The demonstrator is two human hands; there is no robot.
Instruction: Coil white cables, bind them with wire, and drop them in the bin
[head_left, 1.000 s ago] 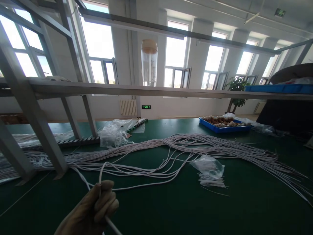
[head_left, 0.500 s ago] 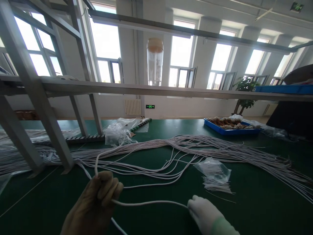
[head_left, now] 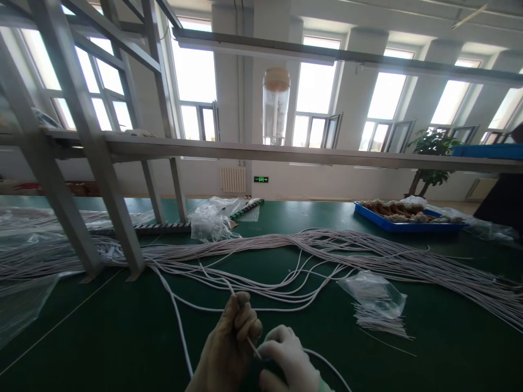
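Note:
Both my hands are gloved and close together at the bottom centre of the head view. My left hand (head_left: 232, 340) is closed round a thin pale cable (head_left: 227, 283), which sticks up past its thumb and comes out below its fingers. Touching that lower stretch of cable, my right hand (head_left: 288, 356) has its fingers curled in a pinch. A length of cable (head_left: 327, 363) runs from behind my right hand to the lower right. Beyond the hands, a long bundle of similar cables (head_left: 281, 240) lies across the green table (head_left: 134, 332).
Metal rack posts (head_left: 118, 218) stand at the left, carrying a shelf (head_left: 327, 156) with a clear bottle (head_left: 276, 109). At right are a blue tray (head_left: 392, 224) and a plastic bag (head_left: 378, 291) over short cable pieces (head_left: 384, 321). Crumpled plastic (head_left: 212, 220) lies behind the bundle.
My left hand has moved right and my right hand left, so they now meet at the cable. The view has shifted, with the scene sitting further right.

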